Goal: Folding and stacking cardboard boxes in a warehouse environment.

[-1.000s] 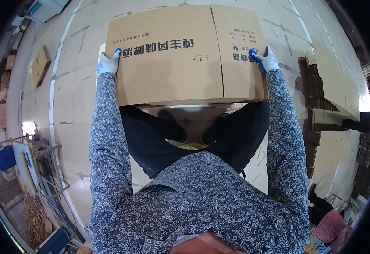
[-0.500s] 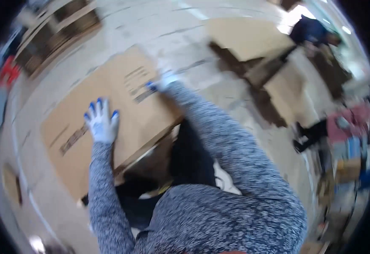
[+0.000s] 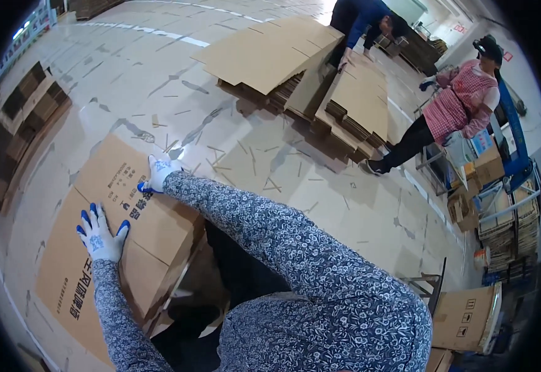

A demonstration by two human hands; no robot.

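Brown cardboard [image 3: 146, 229] lies near left, long axis running toward far right; our left hand [image 3: 102, 239] rests spread flat on top, our right hand [image 3: 159, 175] touches its far end, and we cannot tell whether that one grips.

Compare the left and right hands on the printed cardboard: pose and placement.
Pose: the left hand lies flat, fingers spread; the right hand has its thumb on the cardboard, other fingers hard to make out.
Placement: the left hand is well inside the printed face; the right hand is at its edge.
Shared: both wear white-and-blue gloves.
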